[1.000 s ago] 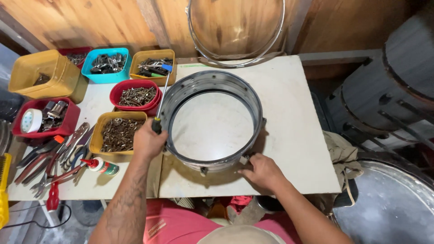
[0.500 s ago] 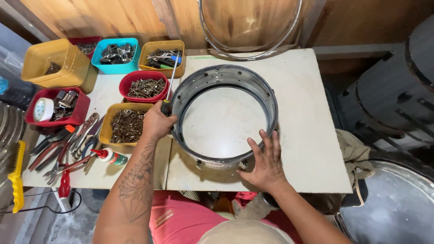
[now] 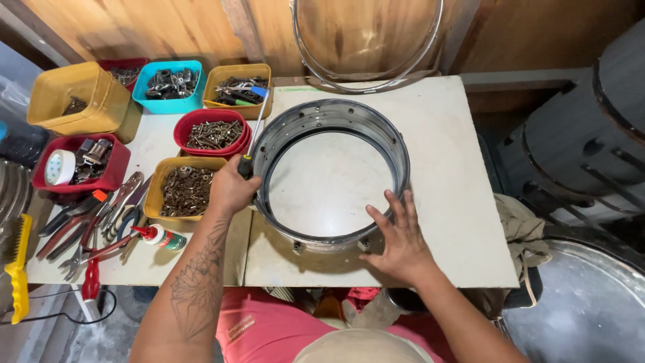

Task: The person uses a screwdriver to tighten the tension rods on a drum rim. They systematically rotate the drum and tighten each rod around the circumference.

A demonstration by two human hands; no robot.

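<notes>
Metal drum shell (image 3: 332, 176) flat on white worktable (image 3: 443, 175), left hand (image 3: 230, 190) fisted around screwdriver (image 3: 251, 138) at shell's left rim, right hand (image 3: 398, 238) spread, now flattened against near rim rather than gripping it, yellow tub of rusty screws (image 3: 183, 190) just beside left hand.

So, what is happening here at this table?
A person works on a metal drum shell lying flat on the white table. The left hand grips a screwdriver at the shell's left rim. The right hand rests open on the near rim. Tubs of screws stand to the left.
</notes>
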